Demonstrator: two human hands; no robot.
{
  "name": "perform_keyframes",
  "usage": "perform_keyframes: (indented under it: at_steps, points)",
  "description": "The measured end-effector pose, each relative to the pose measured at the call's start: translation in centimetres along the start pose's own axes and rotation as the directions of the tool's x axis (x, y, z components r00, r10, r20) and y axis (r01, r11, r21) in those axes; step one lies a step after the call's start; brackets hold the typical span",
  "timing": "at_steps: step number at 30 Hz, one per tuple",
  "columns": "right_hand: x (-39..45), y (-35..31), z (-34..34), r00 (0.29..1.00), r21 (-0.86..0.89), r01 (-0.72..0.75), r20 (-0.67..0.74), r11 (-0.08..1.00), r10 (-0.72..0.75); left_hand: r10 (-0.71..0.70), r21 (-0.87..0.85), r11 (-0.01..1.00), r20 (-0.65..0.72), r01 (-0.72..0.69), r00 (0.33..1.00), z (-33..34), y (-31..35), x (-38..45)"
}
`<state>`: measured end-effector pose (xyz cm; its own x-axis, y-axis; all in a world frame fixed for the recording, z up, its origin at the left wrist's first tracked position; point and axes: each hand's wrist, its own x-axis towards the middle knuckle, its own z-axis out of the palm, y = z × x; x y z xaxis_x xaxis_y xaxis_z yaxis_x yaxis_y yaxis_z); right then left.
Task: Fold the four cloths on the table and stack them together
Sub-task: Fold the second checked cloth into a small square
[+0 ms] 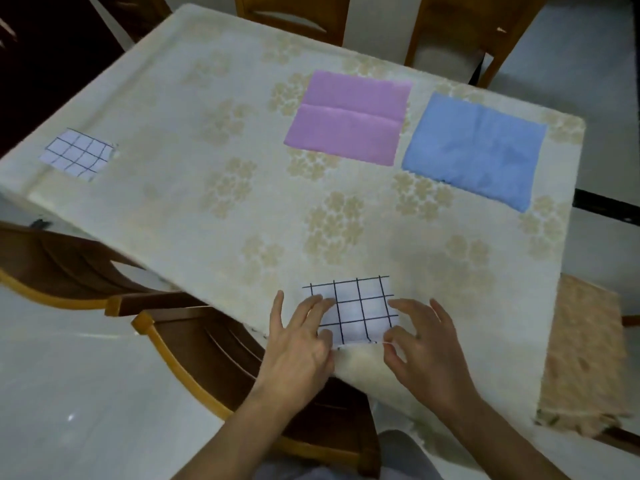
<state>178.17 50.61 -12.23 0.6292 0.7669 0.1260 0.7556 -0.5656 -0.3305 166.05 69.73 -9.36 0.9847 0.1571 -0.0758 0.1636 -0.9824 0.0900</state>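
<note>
A small folded white cloth with a black grid (360, 308) lies at the near edge of the table. My left hand (301, 337) rests on its left side with fingers spread flat. My right hand (426, 344) touches its right near corner, fingers loosely bent. A second grid cloth (78, 154), folded small, sits at the far left of the table. A pink cloth (349, 117) with a crease across its middle lies flat at the back. Beside it on the right lies a blue cloth (478, 150), also flat.
The table (214, 202) has a cream cover with a beige flower pattern. Wooden chairs (221, 355) stand at the near left, and others at the far side. A chair with a patterned cushion (585, 355) is at the right.
</note>
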Motion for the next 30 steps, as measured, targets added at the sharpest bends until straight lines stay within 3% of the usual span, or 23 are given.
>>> perform_keyframes:
  at_steps: [7, 16, 30]
  points:
    - [-0.2, -0.4, -0.7, 0.999, 0.023, 0.01, -0.033, 1.0, -0.009, -0.069, -0.03, 0.997, -0.012, 0.068, 0.998, -0.2, 0.1, -0.8]
    - [4.4, 1.9, 0.3, 0.999, -0.031, -0.032, -0.002, 0.999, 0.032, -0.067, -0.068, 0.996, -0.021, 0.065, 0.998, 2.5, -1.9, 4.4]
    - [9.1, 5.1, 4.4, 0.979, -0.085, -0.122, 0.152, 0.989, 0.134, -0.103, -0.141, 0.984, 0.023, 0.106, 0.994, 7.2, -5.0, 9.1]
